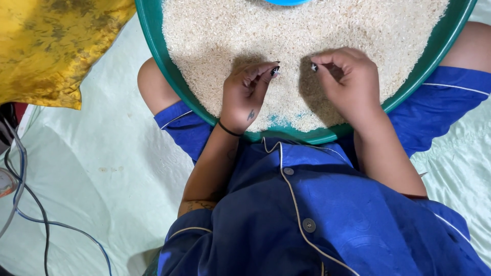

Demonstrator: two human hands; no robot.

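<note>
Rice (302,36) tray (153,30), far rim out of frame

Both hands (245,94) (348,82) on rice (230,30) in green tray (153,36).

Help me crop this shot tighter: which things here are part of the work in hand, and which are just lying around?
In use: green tray; rice spread in it; left hand and right hand, both resting on the rice with fingers curled.

Lying about: yellow cloth; cables; pale green sheet; blue thing at the top edge.
</note>
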